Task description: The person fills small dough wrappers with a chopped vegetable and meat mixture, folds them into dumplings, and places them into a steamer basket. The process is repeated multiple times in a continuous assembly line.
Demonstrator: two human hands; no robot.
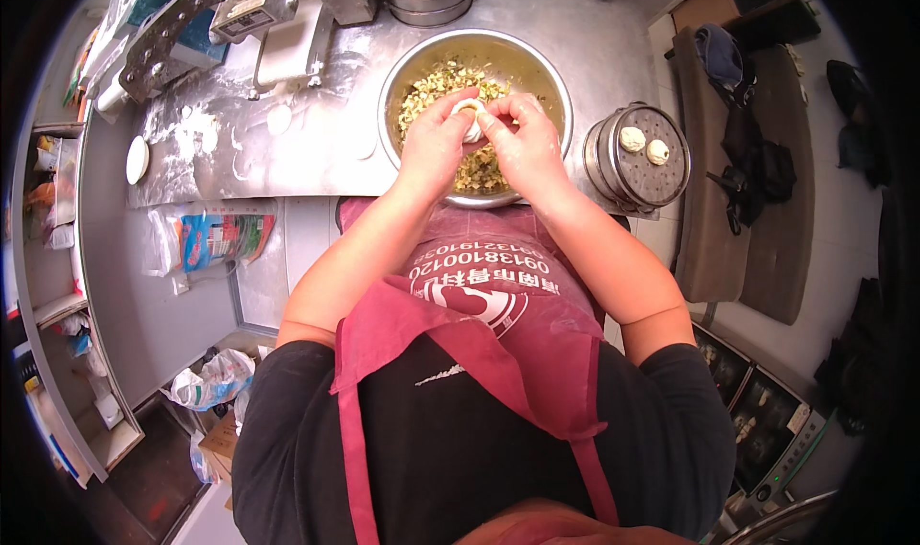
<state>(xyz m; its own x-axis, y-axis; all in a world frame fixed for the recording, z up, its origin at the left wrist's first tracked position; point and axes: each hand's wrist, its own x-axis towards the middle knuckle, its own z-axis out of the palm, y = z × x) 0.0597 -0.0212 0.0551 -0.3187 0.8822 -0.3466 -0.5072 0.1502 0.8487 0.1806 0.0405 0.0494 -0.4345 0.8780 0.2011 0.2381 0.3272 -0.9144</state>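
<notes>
Left fingers (447,109) and right fingers (518,110), curled, pinch a round white dough wrapper (472,135) over a wide steel bowl (539,78) on the floury grey metal surface (335,133); stacked round steel pans (428,1) behind; long brown bench (697,210) beyond, right.

The apron (539,365) is maroon with white print; the shirt (460,454) is black. The bowl (533,69) is silver, the filling (482,173) speckled yellow-brown, the dough (472,134) white, and the steamer plate (650,176) dotted grey.
</notes>
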